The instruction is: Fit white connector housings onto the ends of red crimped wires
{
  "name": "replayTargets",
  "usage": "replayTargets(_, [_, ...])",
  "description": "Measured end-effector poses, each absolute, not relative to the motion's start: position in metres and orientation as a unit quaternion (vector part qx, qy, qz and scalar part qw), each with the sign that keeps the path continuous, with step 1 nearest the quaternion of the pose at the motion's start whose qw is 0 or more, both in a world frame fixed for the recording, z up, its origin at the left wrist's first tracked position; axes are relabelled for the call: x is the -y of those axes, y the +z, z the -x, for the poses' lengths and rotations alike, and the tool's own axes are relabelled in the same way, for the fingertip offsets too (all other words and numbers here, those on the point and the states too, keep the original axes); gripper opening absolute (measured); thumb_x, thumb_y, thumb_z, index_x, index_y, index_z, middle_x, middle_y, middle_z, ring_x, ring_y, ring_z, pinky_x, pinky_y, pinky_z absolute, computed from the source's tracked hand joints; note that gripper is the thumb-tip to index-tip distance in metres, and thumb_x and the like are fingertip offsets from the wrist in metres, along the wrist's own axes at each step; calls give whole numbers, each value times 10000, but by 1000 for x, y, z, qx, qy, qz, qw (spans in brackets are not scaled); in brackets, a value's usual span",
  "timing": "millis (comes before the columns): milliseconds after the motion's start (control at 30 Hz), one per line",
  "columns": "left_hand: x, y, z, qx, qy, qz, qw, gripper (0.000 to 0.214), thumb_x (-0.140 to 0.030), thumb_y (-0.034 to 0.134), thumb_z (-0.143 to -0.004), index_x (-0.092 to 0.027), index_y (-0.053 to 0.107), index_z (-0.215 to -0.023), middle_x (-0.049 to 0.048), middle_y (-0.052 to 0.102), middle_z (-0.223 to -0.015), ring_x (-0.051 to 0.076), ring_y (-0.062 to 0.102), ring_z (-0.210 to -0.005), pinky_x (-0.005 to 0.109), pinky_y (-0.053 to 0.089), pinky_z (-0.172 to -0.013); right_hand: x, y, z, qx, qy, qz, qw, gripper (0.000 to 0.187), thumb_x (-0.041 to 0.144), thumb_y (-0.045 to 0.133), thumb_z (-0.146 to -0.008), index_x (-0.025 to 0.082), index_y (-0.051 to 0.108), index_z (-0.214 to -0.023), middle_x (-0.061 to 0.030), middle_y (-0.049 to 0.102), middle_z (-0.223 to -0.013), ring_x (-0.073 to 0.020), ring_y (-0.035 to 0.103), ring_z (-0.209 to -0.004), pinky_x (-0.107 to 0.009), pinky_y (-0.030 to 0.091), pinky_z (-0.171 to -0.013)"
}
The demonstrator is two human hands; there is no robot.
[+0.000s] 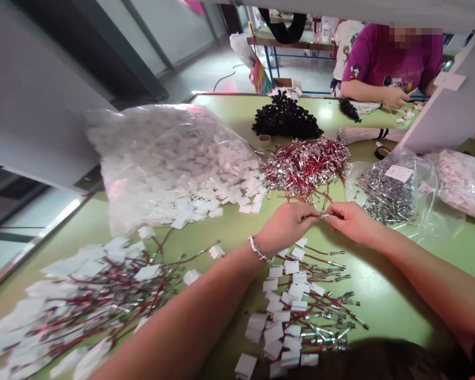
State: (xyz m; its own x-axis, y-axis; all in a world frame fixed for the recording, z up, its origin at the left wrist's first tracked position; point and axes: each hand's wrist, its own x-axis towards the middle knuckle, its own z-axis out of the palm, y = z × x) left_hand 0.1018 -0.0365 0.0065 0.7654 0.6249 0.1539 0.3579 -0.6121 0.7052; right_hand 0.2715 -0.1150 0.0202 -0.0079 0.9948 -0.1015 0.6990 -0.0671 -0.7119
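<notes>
My left hand [288, 226] and my right hand [352, 222] meet over the green table, fingertips almost touching. Between them is a short red wire with a metal terminal [323, 216]; both hands pinch it, though the fingers hide most of it. Just beyond lies a heap of red wires with silver terminals [306, 166]. Below my hands, red wires with white housings [291, 298] lie in a rough column, metal ends pointing right. A bigger pile of similar housed wires [114, 290] spreads on the left, beside my left forearm.
A large clear bag [174, 153] spills white housings at the back left. Black parts [287, 116] are heaped behind the wires. Bags of metal terminals [391, 184] and of pale pieces [469, 179] stand right, near a white panel [451, 105]. A co-worker [388, 68] sits opposite, handling white wires.
</notes>
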Motion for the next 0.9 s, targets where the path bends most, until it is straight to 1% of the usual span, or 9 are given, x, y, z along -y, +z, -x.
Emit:
replayTargets(167, [31, 10, -104, -288, 177, -861, 380, 199, -297, 543, -802, -192, 711, -785, 21, 669, -713, 115, 538, -630, 265, 392, -612, 107, 21, -281, 687, 253, 649, 207, 181, 217, 513, -860, 205, 629, -721, -10, 652, -688, -136, 548, -624, -274, 431, -601])
replayTargets(267, [31, 11, -103, -347, 185, -817, 421, 217, -322, 552, -806, -172, 688, -729, 16, 636, -638, 105, 508, -569, 258, 365, -553, 101, 32, -312, 756, 110, 624, 166, 216, 213, 465, -895, 227, 679, -871, -42, 685, -906, -178, 581, -825, -323, 447, -755])
replayTargets(333, [31, 12, -103, -362, 189, -791, 456, 310, -364, 511, -846, -160, 657, -664, 22, 618, -607, 99, 503, -548, 255, 363, -542, 97, 36, -340, 776, 5, 623, 100, 241, 165, 460, -879, 214, 685, -951, -65, 681, -1000, -218, 557, -933, -365, 419, -837])
replayTargets(400, [31, 14, -102, -354, 197, -774, 488, 374, -390, 476, -876, -153, 632, -632, 32, 623, -618, 97, 523, -562, 251, 384, -563, 95, 33, -364, 797, -26, 603, 17, 229, 172, 477, -871, 183, 692, -950, -84, 684, -938, -243, 542, -944, -363, 414, -826])
replayTargets(567, [29, 12, -101, -366, 248, -737, 512, 363, -419, 474, -891, -158, 667, -729, -14, 529, -542, 76, 430, -482, 237, 355, -503, 95, 15, -375, 808, -62, 585, -32, 248, 173, 437, -889, 160, 683, -870, -109, 659, -889, -231, 548, -882, -317, 399, -751])
replayTargets(667, [30, 8, -101, -361, 256, -727, 525, 369, -447, 512, -871, -159, 685, -718, 0, 562, -590, 76, 434, -511, 234, 358, -504, 97, 17, -362, 764, -64, 642, 10, 225, 203, 440, -879, 155, 659, -871, -111, 666, -855, -227, 570, -799, -316, 390, -689])
replayTargets(733, [31, 7, -102, -364, 262, -714, 537, 290, -420, 577, -833, -167, 718, -816, 2, 598, -629, 79, 458, -535, 232, 378, -516, 100, 24, -349, 714, -37, 693, 91, 197, 218, 457, -861, 161, 638, -913, -79, 672, -794, -195, 563, -663, -304, 377, -620])
replayTargets(800, [34, 8, -104, -371, 268, -709, 537, 274, -398, 597, -816, -170, 732, -888, -14, 580, -590, 77, 448, -519, 230, 378, -511, 104, 30, -332, 691, 27, 698, 187, 170, 237, 478, -849, 181, 620, -925, -26, 658, -711, -152, 521, -549, -283, 363, -569])
replayTargets(900, [38, 10, -108, -362, 265, -715, 536, 253, -370, 602, -803, -163, 744, -837, -27, 547, -536, 73, 421, -499, 230, 357, -496, 111, 33, -305, 696, 123, 643, 294, 141, 270, 490, -859, 202, 614, -867, 5, 642, -678, -127, 525, -547, -267, 386, -577])
